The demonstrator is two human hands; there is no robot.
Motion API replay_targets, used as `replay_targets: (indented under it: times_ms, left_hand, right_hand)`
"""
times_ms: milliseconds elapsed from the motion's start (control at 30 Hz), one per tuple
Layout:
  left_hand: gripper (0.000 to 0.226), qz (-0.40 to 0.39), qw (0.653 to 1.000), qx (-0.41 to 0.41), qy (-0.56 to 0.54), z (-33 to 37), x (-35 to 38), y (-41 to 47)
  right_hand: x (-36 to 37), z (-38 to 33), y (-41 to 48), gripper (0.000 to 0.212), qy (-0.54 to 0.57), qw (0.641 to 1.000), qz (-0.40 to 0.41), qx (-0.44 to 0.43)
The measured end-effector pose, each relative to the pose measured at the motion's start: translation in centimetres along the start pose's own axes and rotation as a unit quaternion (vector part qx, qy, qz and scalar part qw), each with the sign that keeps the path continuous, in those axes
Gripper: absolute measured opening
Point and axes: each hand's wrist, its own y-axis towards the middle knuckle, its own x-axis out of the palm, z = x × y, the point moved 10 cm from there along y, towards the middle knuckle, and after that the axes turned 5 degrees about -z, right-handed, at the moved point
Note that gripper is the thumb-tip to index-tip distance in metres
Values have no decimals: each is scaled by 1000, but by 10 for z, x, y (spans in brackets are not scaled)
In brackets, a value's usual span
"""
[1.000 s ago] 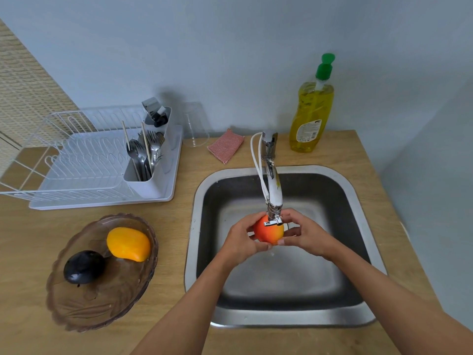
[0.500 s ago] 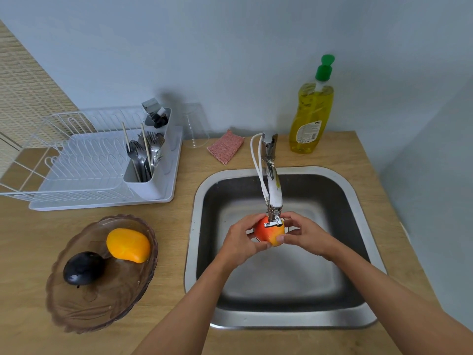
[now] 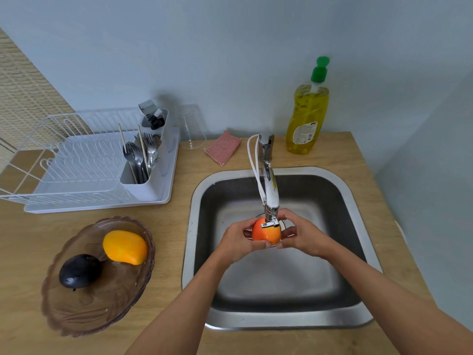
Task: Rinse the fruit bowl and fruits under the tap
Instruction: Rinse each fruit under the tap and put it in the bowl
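Observation:
A red-orange round fruit (image 3: 265,233) sits right under the spout of the tap (image 3: 268,185), over the steel sink (image 3: 199,190). My left hand (image 3: 236,240) holds it from the left and my right hand (image 3: 303,233) from the right, fingers curled round it. Left of the sink, a brown glass fruit bowl (image 3: 84,311) stands on the wooden counter. It holds a yellow-orange mango (image 3: 125,247) and a dark purple fruit (image 3: 79,271). Whether water runs from the tap cannot be told.
A white dish rack (image 3: 84,172) with a cutlery holder stands at the back left. An upturned clear glass (image 3: 192,129), a pink sponge (image 3: 223,147) and a yellow dish-soap bottle (image 3: 307,119) line the wall. The counter's right edge lies close to the sink.
Both hands stay under the tap with the fruit; the fingers shift slightly round it. The bowl and its fruits have not moved.

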Motion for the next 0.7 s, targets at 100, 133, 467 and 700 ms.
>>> replay_targets:
  times_ms: [100, 133, 467, 700]
  left_hand:
    - [74, 25, 999, 17, -11, 3, -3, -2]
    - [72, 30, 999, 23, -14, 3, -4, -3]
    - [76, 16, 999, 23, -31, 5, -5, -5]
    - [66, 17, 999, 27, -25, 6, -4, -6]
  right_hand:
    - [-5, 4, 2, 57, 14, 1000, 14, 16]
    - [-4, 6, 2, 53, 23, 999, 8, 22]
    - [-5, -1, 1, 67, 4, 999, 29, 16]
    - [-4, -1, -1, 74, 4, 1000, 18, 10]
